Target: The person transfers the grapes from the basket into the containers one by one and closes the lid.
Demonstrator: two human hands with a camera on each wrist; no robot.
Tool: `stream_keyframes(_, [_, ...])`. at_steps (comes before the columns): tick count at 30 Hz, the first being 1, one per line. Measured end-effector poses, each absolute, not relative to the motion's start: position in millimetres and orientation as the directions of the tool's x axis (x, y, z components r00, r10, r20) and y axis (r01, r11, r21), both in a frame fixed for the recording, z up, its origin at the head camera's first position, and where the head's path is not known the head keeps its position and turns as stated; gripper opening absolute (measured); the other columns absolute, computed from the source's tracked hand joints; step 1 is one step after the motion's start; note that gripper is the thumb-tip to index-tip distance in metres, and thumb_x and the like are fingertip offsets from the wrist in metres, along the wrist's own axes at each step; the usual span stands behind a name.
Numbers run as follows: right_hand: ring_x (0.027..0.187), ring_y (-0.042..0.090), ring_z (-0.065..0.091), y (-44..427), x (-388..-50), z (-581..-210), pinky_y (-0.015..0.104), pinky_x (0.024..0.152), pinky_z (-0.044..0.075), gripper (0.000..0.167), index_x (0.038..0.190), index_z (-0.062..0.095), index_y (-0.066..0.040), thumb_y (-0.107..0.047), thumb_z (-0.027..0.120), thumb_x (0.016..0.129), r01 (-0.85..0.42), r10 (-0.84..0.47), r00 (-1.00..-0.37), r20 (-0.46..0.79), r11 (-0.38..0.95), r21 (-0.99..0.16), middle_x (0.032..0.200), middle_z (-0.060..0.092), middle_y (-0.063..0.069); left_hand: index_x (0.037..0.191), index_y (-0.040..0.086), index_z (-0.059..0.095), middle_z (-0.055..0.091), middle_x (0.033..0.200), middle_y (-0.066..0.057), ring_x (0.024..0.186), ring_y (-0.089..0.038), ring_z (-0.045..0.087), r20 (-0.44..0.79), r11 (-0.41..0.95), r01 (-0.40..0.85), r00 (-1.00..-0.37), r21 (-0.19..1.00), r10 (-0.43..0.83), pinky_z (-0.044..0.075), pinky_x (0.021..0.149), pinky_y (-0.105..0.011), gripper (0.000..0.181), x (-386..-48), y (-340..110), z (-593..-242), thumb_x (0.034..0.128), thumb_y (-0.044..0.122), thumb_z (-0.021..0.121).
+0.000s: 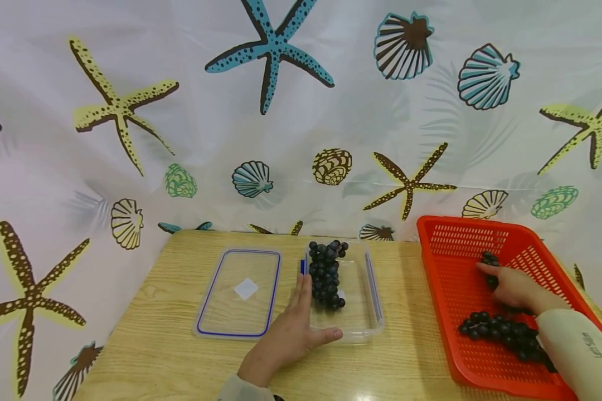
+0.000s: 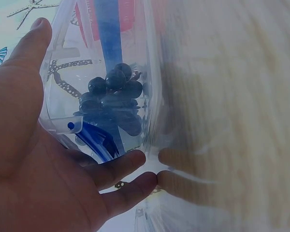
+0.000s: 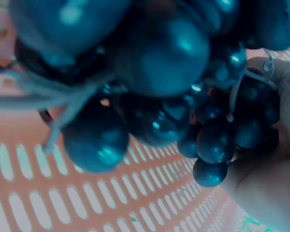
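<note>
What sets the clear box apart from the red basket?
The clear box is see-through with blue trim, while the red basket is plain red. The clear box has solid walls; the red basket's are pierced with slots. The red basket looks larger than the clear box. The clear box holds what looks like one bunch of dark grapes; the red basket holds more than one. Both are open at the top.
</note>
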State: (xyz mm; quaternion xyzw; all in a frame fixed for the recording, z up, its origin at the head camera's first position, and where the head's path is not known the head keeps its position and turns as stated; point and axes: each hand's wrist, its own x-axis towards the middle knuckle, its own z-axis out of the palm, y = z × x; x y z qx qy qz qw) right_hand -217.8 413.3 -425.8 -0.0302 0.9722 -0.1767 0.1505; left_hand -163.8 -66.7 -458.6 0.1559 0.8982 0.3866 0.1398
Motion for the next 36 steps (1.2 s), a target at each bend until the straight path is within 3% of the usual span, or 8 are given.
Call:
stream_keyframes(6, [0.081,0.034,0.051,407.8,-219.3,-418.2,0.037,0.064,0.042,0.057,0.132,0.06,0.01,0.007,0.062,0.075,-0.042,-0.128,-0.954,-0.272,0.952,-0.303,0.128,0.05,0.045,0.162,0.018,-0.012,-0.016,0.167,-0.008,0.139,-0.048,0.036,-0.129,0.657,0.176,-0.912,0.733,0.389,0.03,0.106,-0.068,0.122,-163.5,-66.1,-457.4,0.0855,0.067,0.068])
stream_keyframes(13, [0.061,0.026,0.048,406.3,-217.6,-417.3,0.034,0.056,0.043,0.07,0.144,0.045,0.011,0.005,0.065,0.077,0.008,-0.09,-0.95,-0.298,0.95,-0.311,0.124,0.051,0.046,0.162,0.018,-0.012,-0.016,0.167,-0.008,0.139,-0.049,0.037,-0.123,0.657,0.181,-0.913,0.732,0.389,0.029,0.107,-0.069,0.121,-162.4,-66.3,-458.3,0.0856,0.067,0.069])
stream_keyframes(19, [0.075,0.034,0.054,406.9,-217.7,-415.0,0.036,0.06,0.044,0.066,0.141,0.049,0.012,0.005,0.065,0.077,-0.013,-0.101,-0.958,-0.267,0.949,-0.314,0.135,0.038,0.051,0.162,0.018,-0.012,-0.017,0.167,-0.007,0.139,-0.048,0.036,-0.124,0.661,0.183,-0.913,0.728,0.389,0.032,0.106,-0.067,0.121,-162.7,-66.1,-457.4,0.0858,0.067,0.068])
stream_keyframes(22, [0.058,0.025,0.049,407.1,-216.0,-412.6,0.035,0.055,0.042,0.071,0.145,0.042,0.011,0.005,0.064,0.078,-0.017,-0.108,-0.964,-0.243,0.937,-0.349,0.109,0.06,0.043,0.162,0.018,-0.012,-0.017,0.167,-0.006,0.138,-0.048,0.037,-0.129,0.665,0.178,-0.914,0.725,0.384,0.032,0.106,-0.066,0.121,-162.5,-65.9,-456.6,0.0857,0.067,0.068])
stream_keyframes(24, [0.05,0.02,0.043,407.7,-213.8,-409.5,0.034,0.053,0.041,0.074,0.147,0.038,0.011,0.004,0.064,0.079,-0.03,-0.114,-0.969,-0.219,0.934,-0.355,0.103,0.062,0.041,0.162,0.018,-0.012,-0.016,0.167,-0.007,0.138,-0.048,0.038,-0.131,0.665,0.173,-0.915,0.726,0.381,0.032,0.106,-0.067,0.121,-162.0,-65.6,-456.4,0.0857,0.067,0.068])
stream_keyframes(27, [0.048,0.018,0.039,409.2,-211.0,-402.4,0.033,0.052,0.038,0.076,0.149,0.035,0.011,0.002,0.064,0.079,-0.04,-0.112,-0.975,-0.19,0.937,-0.347,0.123,0.051,0.048,0.162,0.017,-0.011,-0.016,0.167,-0.007,0.138,-0.049,0.038,-0.132,0.664,0.171,-0.916,0.728,0.379,0.031,0.106,-0.067,0.121,-161.2,-65.4,-456.2,0.0859,0.067,0.068])
stream_keyframes(30, [0.049,0.019,0.038,410.3,-208.9,-391.1,0.033,0.052,0.037,0.078,0.15,0.032,0.011,0.002,0.064,0.08,-0.036,-0.106,-0.977,-0.183,0.935,-0.353,0.143,0.015,0.055,0.162,0.017,-0.011,-0.015,0.167,-0.007,0.137,-0.048,0.039,-0.131,0.665,0.174,-0.915,0.726,0.382,0.032,0.106,-0.067,0.121,-160.7,-65.3,-456.1,0.0861,0.067,0.068])
stream_keyframes(36, [0.051,0.02,0.04,405.3,-204.6,-361.5,0.035,0.053,0.036,0.082,0.156,0.02,0.006,-0.001,0.064,0.087,-0.028,-0.1,-0.979,-0.177,0.93,-0.368,0.147,0.003,0.053,0.162,0.017,-0.012,-0.016,0.167,-0.008,0.136,-0.047,0.042,-0.123,0.671,0.184,-0.916,0.718,0.383,0.035,0.104,-0.066,0.121,-160.8,-65.6,-454.8,0.0859,0.068,0.067])
